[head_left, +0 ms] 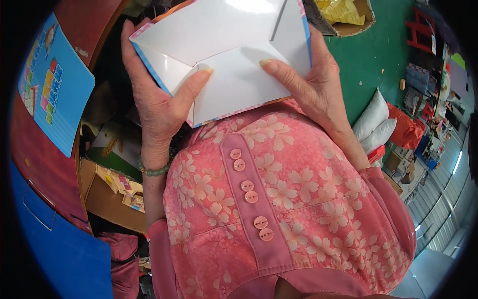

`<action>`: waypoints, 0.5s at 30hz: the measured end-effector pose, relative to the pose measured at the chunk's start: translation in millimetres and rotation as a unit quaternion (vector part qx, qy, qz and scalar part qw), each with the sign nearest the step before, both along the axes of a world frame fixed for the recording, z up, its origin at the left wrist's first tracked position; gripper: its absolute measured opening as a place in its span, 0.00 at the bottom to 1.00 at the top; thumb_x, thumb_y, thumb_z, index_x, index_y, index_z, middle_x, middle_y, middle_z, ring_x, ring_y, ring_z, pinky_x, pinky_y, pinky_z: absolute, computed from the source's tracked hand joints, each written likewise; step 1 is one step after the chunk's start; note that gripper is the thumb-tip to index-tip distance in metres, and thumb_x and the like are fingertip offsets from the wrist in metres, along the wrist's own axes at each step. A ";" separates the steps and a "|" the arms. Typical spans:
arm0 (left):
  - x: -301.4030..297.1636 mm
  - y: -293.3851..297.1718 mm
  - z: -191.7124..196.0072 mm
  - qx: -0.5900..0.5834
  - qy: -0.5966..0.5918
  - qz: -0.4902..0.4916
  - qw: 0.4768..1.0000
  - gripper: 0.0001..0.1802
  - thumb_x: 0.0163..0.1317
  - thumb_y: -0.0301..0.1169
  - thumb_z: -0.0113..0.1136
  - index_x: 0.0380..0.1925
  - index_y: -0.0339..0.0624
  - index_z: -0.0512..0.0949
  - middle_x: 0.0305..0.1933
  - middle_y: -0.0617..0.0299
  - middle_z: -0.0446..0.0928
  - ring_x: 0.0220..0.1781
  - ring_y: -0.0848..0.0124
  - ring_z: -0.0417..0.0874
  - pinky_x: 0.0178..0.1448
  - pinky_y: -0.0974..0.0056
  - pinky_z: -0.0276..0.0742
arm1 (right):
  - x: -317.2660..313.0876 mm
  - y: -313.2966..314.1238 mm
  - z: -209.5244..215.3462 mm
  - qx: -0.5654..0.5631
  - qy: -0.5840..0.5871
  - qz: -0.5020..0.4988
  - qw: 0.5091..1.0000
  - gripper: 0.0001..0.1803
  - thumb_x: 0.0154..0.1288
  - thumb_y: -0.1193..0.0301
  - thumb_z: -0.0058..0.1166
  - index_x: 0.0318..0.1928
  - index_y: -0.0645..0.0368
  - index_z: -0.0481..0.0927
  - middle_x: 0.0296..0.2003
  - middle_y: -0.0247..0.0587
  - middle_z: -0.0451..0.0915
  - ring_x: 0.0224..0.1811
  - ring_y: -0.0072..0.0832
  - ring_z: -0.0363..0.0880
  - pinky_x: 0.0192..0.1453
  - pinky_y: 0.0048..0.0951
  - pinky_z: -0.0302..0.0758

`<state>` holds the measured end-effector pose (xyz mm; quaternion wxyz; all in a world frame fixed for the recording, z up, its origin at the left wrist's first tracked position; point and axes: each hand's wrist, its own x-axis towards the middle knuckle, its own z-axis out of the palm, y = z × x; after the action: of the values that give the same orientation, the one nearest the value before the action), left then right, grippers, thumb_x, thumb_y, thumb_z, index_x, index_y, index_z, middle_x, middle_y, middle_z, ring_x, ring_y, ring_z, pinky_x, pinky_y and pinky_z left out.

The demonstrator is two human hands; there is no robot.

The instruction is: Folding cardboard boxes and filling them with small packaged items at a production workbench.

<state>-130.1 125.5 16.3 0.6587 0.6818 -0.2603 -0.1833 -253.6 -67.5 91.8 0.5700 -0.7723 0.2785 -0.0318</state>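
In front of my lap I hold a cardboard box (234, 92) with a white inside and a blue and pink-checked edge. Its inner flaps are folded over one another. My left hand (162, 102) grips the left side, thumb pressed on a white flap and fingers behind. On the opposite side my right hand (316, 82) clasps the box the same way, its thumb on the lower flap. The outer printed face is mostly hidden from me.
A blue printed card (64, 94) lies on the dark red table (55, 169) to my left. Below it, an open brown carton (112, 202) holds small boxes. Another carton (366, 20) with yellow wrapping sits on the green floor (371, 62). White sacks (373, 119) lie at the right.
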 end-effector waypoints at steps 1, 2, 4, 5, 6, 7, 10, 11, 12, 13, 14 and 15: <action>-1.4 1.8 1.0 -0.005 0.009 -0.002 1.000 0.62 0.48 0.29 0.75 0.73 0.40 0.38 0.72 0.44 0.53 0.70 0.56 0.64 0.71 0.56 0.65 | -0.6 -1.7 0.8 0.034 -0.019 0.001 0.999 0.39 0.60 0.64 0.67 0.65 0.68 0.62 0.49 0.49 0.80 0.51 0.32 0.81 0.55 0.33 0.77; -2.7 4.2 1.1 -0.009 0.017 -0.003 1.000 0.62 0.49 0.29 0.75 0.74 0.40 0.37 0.73 0.43 0.52 0.71 0.57 0.63 0.71 0.55 0.64 | 0.9 -3.9 2.9 0.030 -0.024 0.001 0.999 0.39 0.60 0.64 0.67 0.65 0.68 0.62 0.49 0.49 0.80 0.51 0.32 0.81 0.55 0.33 0.77; -6.8 5.4 0.5 -0.019 0.020 -0.008 1.000 0.62 0.49 0.29 0.75 0.74 0.40 0.37 0.74 0.43 0.50 0.72 0.57 0.61 0.72 0.55 0.63 | 2.6 -10.9 9.7 0.245 0.043 -0.033 0.968 0.35 0.60 0.66 0.66 0.64 0.68 0.66 0.50 0.46 0.80 0.51 0.31 0.80 0.58 0.31 0.75; -8.5 5.6 1.4 -0.025 0.028 -0.014 0.999 0.62 0.50 0.29 0.74 0.74 0.40 0.36 0.75 0.43 0.48 0.73 0.57 0.60 0.72 0.55 0.62 | 2.3 -16.7 9.9 0.241 0.036 -0.033 0.969 0.35 0.60 0.66 0.66 0.64 0.68 0.66 0.50 0.46 0.80 0.51 0.31 0.80 0.58 0.31 0.75; -11.0 5.5 3.4 -0.023 0.034 -0.019 0.999 0.63 0.50 0.29 0.74 0.74 0.40 0.35 0.76 0.43 0.46 0.74 0.57 0.58 0.73 0.54 0.61 | 2.0 -24.2 7.9 0.316 0.029 -0.021 0.948 0.33 0.59 0.66 0.65 0.61 0.68 0.70 0.50 0.46 0.81 0.50 0.31 0.81 0.57 0.30 0.75; -14.0 5.5 4.4 -0.027 0.027 -0.020 0.999 0.63 0.50 0.29 0.74 0.74 0.40 0.35 0.76 0.43 0.46 0.74 0.57 0.58 0.73 0.54 0.61 | 0.7 -28.1 7.1 0.389 0.023 -0.008 0.921 0.31 0.58 0.65 0.65 0.59 0.69 0.73 0.50 0.47 0.81 0.48 0.31 0.82 0.56 0.30 0.76; -16.1 3.6 8.0 -0.034 0.038 -0.032 0.998 0.63 0.50 0.29 0.73 0.74 0.40 0.34 0.76 0.43 0.43 0.74 0.56 0.58 0.73 0.54 0.61 | 1.8 -30.5 7.6 0.340 0.030 0.002 0.940 0.26 0.52 0.71 0.65 0.53 0.68 0.78 0.45 0.46 0.84 0.44 0.30 0.84 0.53 0.29 0.78; -17.6 2.6 7.6 -0.037 0.027 -0.026 0.999 0.63 0.50 0.29 0.73 0.74 0.40 0.34 0.76 0.43 0.43 0.74 0.56 0.58 0.73 0.54 0.61 | 2.0 -28.7 8.7 0.313 0.041 0.008 0.949 0.26 0.50 0.71 0.66 0.51 0.68 0.79 0.43 0.45 0.84 0.42 0.29 0.84 0.52 0.28 0.78; -19.4 1.0 6.3 -0.055 0.049 -0.030 0.997 0.63 0.50 0.29 0.73 0.74 0.40 0.34 0.77 0.43 0.43 0.74 0.56 0.58 0.73 0.54 0.60 | 2.5 -25.7 10.8 0.311 0.033 0.017 0.950 0.26 0.50 0.71 0.66 0.51 0.68 0.79 0.43 0.45 0.84 0.42 0.29 0.84 0.52 0.28 0.78; -18.5 0.3 5.7 -0.074 0.072 -0.034 0.994 0.62 0.51 0.29 0.73 0.74 0.40 0.34 0.77 0.43 0.43 0.74 0.56 0.57 0.73 0.54 0.60 | 2.6 -22.3 13.3 0.319 0.027 -0.008 0.947 0.24 0.49 0.72 0.66 0.49 0.68 0.80 0.41 0.44 0.85 0.41 0.28 0.84 0.51 0.28 0.78; -18.0 1.6 7.1 -0.051 0.046 -0.045 0.997 0.62 0.52 0.28 0.72 0.74 0.40 0.33 0.77 0.42 0.42 0.74 0.57 0.58 0.73 0.54 0.60 | -0.1 -18.7 16.0 0.328 0.023 -0.035 0.944 0.23 0.49 0.73 0.65 0.47 0.67 0.81 0.40 0.43 0.85 0.40 0.27 0.84 0.50 0.28 0.79; -17.3 1.1 8.1 -0.054 0.041 -0.044 0.997 0.62 0.52 0.28 0.72 0.74 0.40 0.33 0.77 0.42 0.42 0.74 0.57 0.58 0.73 0.54 0.60 | -2.1 -16.8 16.2 0.325 0.019 -0.032 0.945 0.23 0.49 0.73 0.65 0.47 0.67 0.81 0.40 0.43 0.85 0.40 0.27 0.84 0.50 0.28 0.79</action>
<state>-147.4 126.6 24.5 0.6956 0.6253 -0.2727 -0.2254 -255.7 -84.3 108.0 0.7834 -0.5363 0.3088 0.0570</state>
